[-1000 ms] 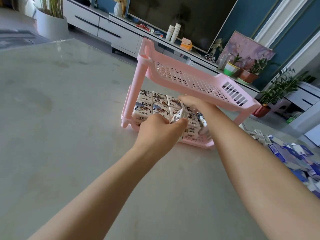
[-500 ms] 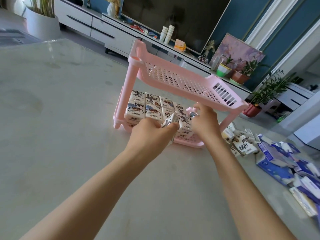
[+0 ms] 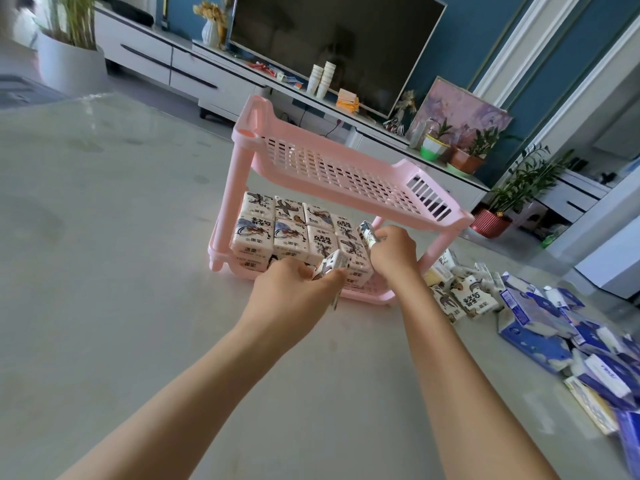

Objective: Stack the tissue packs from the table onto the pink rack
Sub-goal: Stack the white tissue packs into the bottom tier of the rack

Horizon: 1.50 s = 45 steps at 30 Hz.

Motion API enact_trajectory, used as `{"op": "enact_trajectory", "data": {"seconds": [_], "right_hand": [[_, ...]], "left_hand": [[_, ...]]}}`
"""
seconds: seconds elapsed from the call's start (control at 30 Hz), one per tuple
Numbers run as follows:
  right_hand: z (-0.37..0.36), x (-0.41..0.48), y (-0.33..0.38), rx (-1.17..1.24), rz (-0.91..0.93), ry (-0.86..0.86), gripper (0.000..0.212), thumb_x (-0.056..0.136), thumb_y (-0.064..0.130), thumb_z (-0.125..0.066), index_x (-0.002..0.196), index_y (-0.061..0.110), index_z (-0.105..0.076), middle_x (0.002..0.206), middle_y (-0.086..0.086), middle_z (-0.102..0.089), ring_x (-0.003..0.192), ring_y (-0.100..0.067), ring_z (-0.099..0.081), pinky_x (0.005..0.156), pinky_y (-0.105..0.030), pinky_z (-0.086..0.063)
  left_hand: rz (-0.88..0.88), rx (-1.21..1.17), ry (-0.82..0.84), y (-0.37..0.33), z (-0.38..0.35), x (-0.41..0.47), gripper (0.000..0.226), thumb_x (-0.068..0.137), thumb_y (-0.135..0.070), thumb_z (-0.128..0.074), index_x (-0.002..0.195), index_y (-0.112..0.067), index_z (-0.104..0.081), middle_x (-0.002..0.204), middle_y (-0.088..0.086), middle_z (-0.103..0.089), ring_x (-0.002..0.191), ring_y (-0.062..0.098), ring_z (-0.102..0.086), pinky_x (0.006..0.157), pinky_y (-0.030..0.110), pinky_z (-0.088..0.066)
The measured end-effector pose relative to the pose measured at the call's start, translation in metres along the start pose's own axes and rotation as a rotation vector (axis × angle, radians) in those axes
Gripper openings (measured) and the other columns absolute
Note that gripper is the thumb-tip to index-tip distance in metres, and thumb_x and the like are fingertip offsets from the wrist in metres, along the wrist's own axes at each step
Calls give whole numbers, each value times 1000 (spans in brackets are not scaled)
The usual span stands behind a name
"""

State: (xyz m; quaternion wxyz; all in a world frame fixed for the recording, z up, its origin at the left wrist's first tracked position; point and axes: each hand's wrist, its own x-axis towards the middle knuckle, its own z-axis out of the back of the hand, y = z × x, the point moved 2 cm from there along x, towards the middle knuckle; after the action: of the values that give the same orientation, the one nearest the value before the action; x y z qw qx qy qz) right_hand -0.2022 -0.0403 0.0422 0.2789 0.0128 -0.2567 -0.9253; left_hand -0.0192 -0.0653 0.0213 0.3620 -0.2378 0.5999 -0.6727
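A pink two-tier rack (image 3: 349,174) stands on the table, its upper shelf bare. Several white tissue packs (image 3: 289,232) with ink-style prints are stacked in rows on its lower shelf. My left hand (image 3: 294,296) grips one such white pack (image 3: 330,266) at the front of the lower shelf. My right hand (image 3: 393,252) holds another white pack (image 3: 367,233), tilted, just above the right end of the stacked rows. More white packs (image 3: 471,299) lie loose on the table right of the rack.
A heap of blue tissue packs (image 3: 554,323) spreads over the table's right side. The pale marble table (image 3: 121,271) stretches left and toward me. Behind the table are a TV cabinet (image 3: 194,74), paper cups and potted plants.
My right hand has drawn back from deep under the upper shelf to the right end of the stack, holding a pack. My left hand stays at the shelf front.
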Motion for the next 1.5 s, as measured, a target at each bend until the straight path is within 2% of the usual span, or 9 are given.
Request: {"op": "enact_trajectory", "data": {"seconds": [0.1, 0.23, 0.33, 0.57, 0.87, 1.0, 1.1, 1.33, 1.5], "right_hand": [[3, -3, 3, 19, -7, -3, 47, 90, -10, -38, 134, 4, -44, 134, -11, -50, 104, -17, -53, 68, -13, -33], [7, -19, 9, -7, 62, -11, 51, 87, -10, -36, 136, 5, -38, 122, -14, -54, 72, -12, -52, 59, -14, -43], [15, -53, 4, 87, 207, -80, 46, 86, -7, -39, 128, 11, -46, 113, -11, -59, 98, -25, -60, 87, -38, -50], [20, -144, -12, 491, 431, 462, 51, 84, 20, -63, 129, 36, -46, 123, 24, -53, 115, 9, -48, 96, -15, -41], [11, -134, -37, 284, 508, -163, 34, 95, 15, -49, 128, 24, -52, 100, 10, -63, 88, -4, -58, 70, -5, -40], [4, -110, -35, 219, 436, -459, 26, 93, 19, -47, 115, 9, -57, 82, 2, -54, 77, -9, -44, 65, -14, -30], [-4, -94, -29, 146, 422, -531, 33, 94, 23, -39, 118, 6, -56, 92, -8, -65, 84, -23, -60, 70, -26, -45], [-6, -76, -18, -23, 362, -701, 32, 76, -2, -68, 107, 3, -61, 89, -13, -68, 63, -30, -65, 43, -26, -45], [-18, -64, -16, -182, 326, -752, 27, 68, -3, -73, 92, 4, -66, 79, -10, -69, 77, -30, -62, 65, -33, -53]], "left_hand": [[5, -4, 10, 1, 0, 1, 46, 82, -42, -62, 98, 1, -62, 94, 16, -68, 88, 30, -65, 81, 44, -55], [20, -46, 42, 1, 0, 2, 38, 83, -40, -62, 96, -4, -61, 86, 10, -66, 78, 24, -67, 77, 42, -57], [49, -135, 81, 0, -2, 2, 34, 85, -33, -62, 93, 0, -62, 87, 12, -65, 71, 21, -65, 75, 40, -58], [200, -370, 233, 4, -18, -5, 27, 94, -29, -49, 84, -9, -64, 83, 15, -71, 73, 25, -68, 65, 31, -58], [134, -434, 385, -10, -25, -17, 22, 96, -16, -44, 90, -9, -64, 94, 14, -71, 82, 27, -68, 78, 34, -56], [-285, 84, 16, -11, -15, -13, 21, 94, -18, -47, 107, -13, -62, 106, 5, -66, 98, 21, -60, 87, 26, -46], [-623, 577, -90, -13, -13, -3, 37, 95, -17, -39, 131, -15, -47, 134, 0, -51, 128, 17, -40, 102, 25, -30], [-610, 1155, 101, -3, -50, 53, 52, 100, -32, -18, 149, -23, -2, 157, 0, 4, 143, 20, 14, 110, 52, 16], [-583, 1291, 113, 11, -53, 62, 52, 99, -41, -12, 148, -28, 2, 156, 2, 12, 143, 25, 12, 104, 64, 14]]}}
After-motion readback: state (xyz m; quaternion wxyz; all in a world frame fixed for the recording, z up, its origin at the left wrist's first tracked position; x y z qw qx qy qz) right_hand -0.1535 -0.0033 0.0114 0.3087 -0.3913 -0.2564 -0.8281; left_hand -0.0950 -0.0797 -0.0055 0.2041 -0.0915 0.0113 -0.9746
